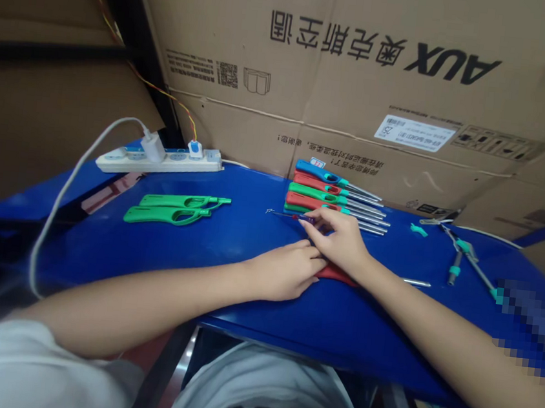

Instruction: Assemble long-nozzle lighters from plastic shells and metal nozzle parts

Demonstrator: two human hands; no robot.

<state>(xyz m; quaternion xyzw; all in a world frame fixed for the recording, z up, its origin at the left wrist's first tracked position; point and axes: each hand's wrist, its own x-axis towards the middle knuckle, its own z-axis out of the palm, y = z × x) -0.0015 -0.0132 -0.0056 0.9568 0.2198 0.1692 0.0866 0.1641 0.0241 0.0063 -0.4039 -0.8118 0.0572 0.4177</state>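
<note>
1. Your right hand [334, 240] pinches a thin steel hook with a purple grip [300, 218] between its fingertips, tip pointing left.
2. Your left hand [285, 271] lies open, not clamped, against a flat red plastic piece [336, 275].
3. Long red, green and blue plastic lighters with steel tubes [336, 194] lie just beyond, on the blue table [289, 326].

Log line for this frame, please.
Left hand: on red plastic lighter shell | Right hand: pinching thin wire with purple end | Nearby: row of long-nosed lighters; green lighter shells
</note>
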